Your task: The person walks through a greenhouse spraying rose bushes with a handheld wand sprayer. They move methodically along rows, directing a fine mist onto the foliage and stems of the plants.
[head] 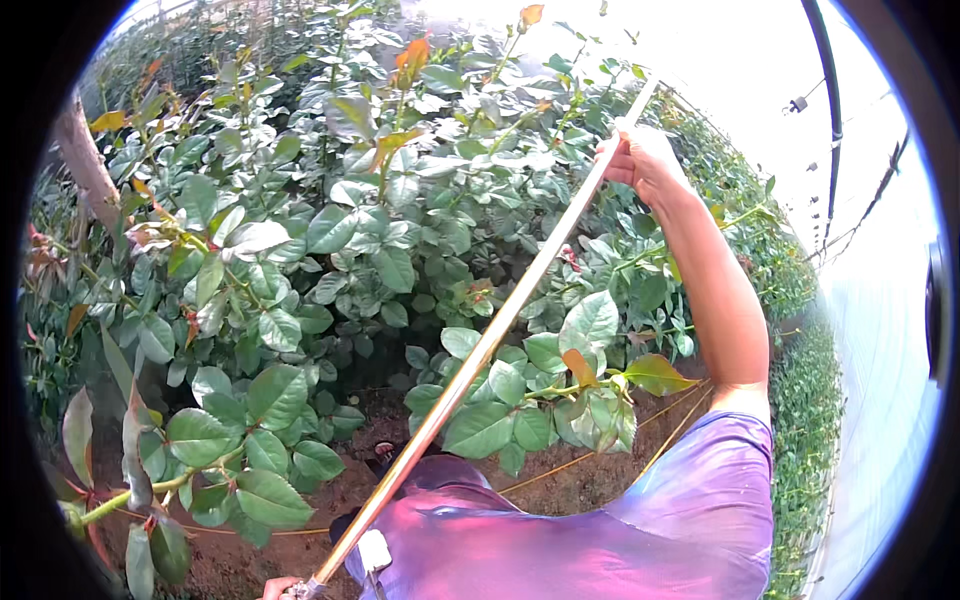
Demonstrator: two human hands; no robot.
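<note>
A long straight pole (pixel 491 337) slants across the view from the bottom centre up to the upper right, over the rose bushes. My right hand (pixel 636 161) grips it near its upper part, with the arm stretched out. At the bottom edge my left hand (pixel 281 589) is partly cut off, its fingers around the metal fitting (pixel 307 589) at the pole's lower end. Leafy rose bushes (pixel 390 225) fill the ground before me. A small white object (pixel 373 551) lies against my shirt beside the pole.
A rose stem (pixel 180 480) reaches in from the lower left. Yellow cords (pixel 555 471) run low over brown soil (pixel 262 559). A wooden post (pixel 90 161) stands at the left. Pale sheeting (pixel 877 420) and a dark overhead hose (pixel 834 120) are at the right.
</note>
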